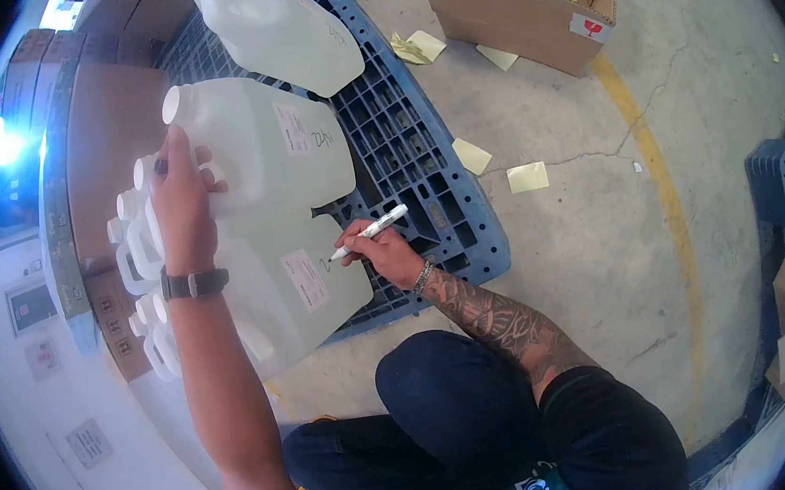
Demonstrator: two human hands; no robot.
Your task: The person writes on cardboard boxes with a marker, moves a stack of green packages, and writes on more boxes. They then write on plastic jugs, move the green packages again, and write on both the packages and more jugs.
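My right hand [381,251] pinches a white marker [374,232]. The marker's tip meets the side of the nearest translucent plastic jug [261,258], by a short dark handwritten stroke and a white label [305,280]. My left hand [183,185], with a watch on its wrist, is curled at the top of the jugs, near a white cap [177,105]. It looks closed on a jug's handle, but the hand hides which jug. The adjoining jug [254,135] also carries a label and dark handwriting. Another jug [282,33] lies farther back.
The jugs rest on a blue plastic pallet [465,210]. More capped jugs [132,242] line the left side, beside stacked cartons [120,158]. An open cardboard box [522,20] with crumpled paper stands on the floor, where several yellow paper sheets [528,177] lie.
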